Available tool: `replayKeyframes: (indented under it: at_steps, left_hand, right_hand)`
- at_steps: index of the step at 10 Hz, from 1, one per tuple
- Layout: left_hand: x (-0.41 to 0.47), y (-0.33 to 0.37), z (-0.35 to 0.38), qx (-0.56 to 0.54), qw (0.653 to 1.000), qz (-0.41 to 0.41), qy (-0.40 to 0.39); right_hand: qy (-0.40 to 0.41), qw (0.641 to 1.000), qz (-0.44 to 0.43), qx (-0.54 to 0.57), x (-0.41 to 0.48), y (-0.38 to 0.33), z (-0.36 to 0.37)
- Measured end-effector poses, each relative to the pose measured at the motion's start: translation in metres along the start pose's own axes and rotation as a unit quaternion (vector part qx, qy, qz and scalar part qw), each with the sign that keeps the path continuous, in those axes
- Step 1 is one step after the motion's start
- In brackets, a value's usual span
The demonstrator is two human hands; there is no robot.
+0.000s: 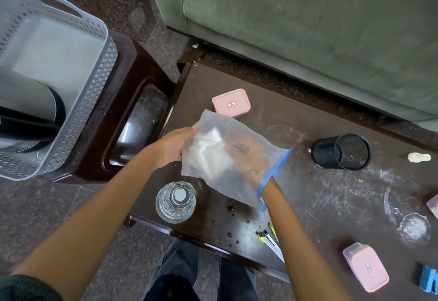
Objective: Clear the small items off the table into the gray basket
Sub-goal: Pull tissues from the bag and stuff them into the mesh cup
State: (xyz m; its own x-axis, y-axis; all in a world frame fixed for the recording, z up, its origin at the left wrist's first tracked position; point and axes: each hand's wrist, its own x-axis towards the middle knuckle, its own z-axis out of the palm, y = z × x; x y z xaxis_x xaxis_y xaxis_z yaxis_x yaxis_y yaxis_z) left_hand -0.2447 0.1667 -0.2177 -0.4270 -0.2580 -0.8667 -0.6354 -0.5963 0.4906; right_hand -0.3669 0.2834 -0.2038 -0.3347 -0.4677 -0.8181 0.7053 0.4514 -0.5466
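Note:
Both my hands hold a clear zip bag (213,158) with a blue seal strip above the dark table (320,194). My left hand (173,146) grips its left edge. My right hand (251,158) is mostly hidden behind the bag and shows through the plastic. The gray basket (78,92) stands on a brown stool at the left, with a dark item inside. On the table lie a pink lidded box (231,103), a second pink box (366,270), a black mesh cup (341,152) on its side, a glass jar (175,201) and a utility knife (270,241).
A green sofa (308,28) runs along the far side of the table. A small white object (419,157) and a blue item (427,279) sit near the right edge. The brown stool (132,116) stands between basket and table. My legs are below the table's near edge.

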Motion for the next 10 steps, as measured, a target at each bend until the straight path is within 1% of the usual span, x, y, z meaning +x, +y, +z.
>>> replayKeyframes:
  at_steps: [1, 2, 3, 4, 5, 6, 7, 8, 9, 10]
  left_hand:
    - [0.002, -0.001, -0.002, -0.014, 1.000, -0.001, 0.008]
    - [0.005, -0.003, -0.004, -0.032, 0.999, 0.003, 0.026]
    - [0.010, -0.006, -0.004, -0.018, 0.996, 0.002, 0.091]
    - [0.016, -0.010, -0.003, -0.006, 0.991, -0.004, 0.134]
    - [0.022, -0.016, 0.002, 0.020, 0.989, -0.005, 0.149]
    - [0.027, -0.019, 0.008, 0.054, 0.981, 0.028, 0.184]
    - [0.030, -0.020, 0.016, 0.081, 0.976, 0.052, 0.195]
    - [0.033, -0.022, 0.027, 0.128, 0.978, 0.035, 0.160]
    - [0.035, -0.026, 0.038, 0.155, 0.978, 0.038, 0.132]
    - [0.039, -0.032, 0.036, 0.148, 0.974, 0.057, 0.160]
  right_hand:
    - [0.114, 0.991, -0.062, 0.028, -0.012, 0.005, -0.026]
    - [0.130, 0.981, -0.120, -0.075, -0.017, 0.015, -0.043]
    - [0.166, 0.964, -0.143, -0.149, -0.019, 0.016, -0.055]
    - [0.204, 0.967, -0.126, -0.083, -0.025, 0.017, -0.067]
    - [0.259, 0.949, -0.151, -0.101, -0.033, 0.019, -0.086]
    - [0.327, 0.920, -0.178, -0.124, -0.042, 0.022, -0.110]
    - [0.320, 0.926, -0.154, -0.125, -0.042, 0.027, -0.117]
    - [0.289, 0.942, -0.128, -0.110, -0.035, 0.032, -0.115]
    - [0.289, 0.944, -0.123, -0.103, -0.030, 0.034, -0.117]
    - [0.283, 0.946, -0.128, -0.098, -0.028, 0.037, -0.116]
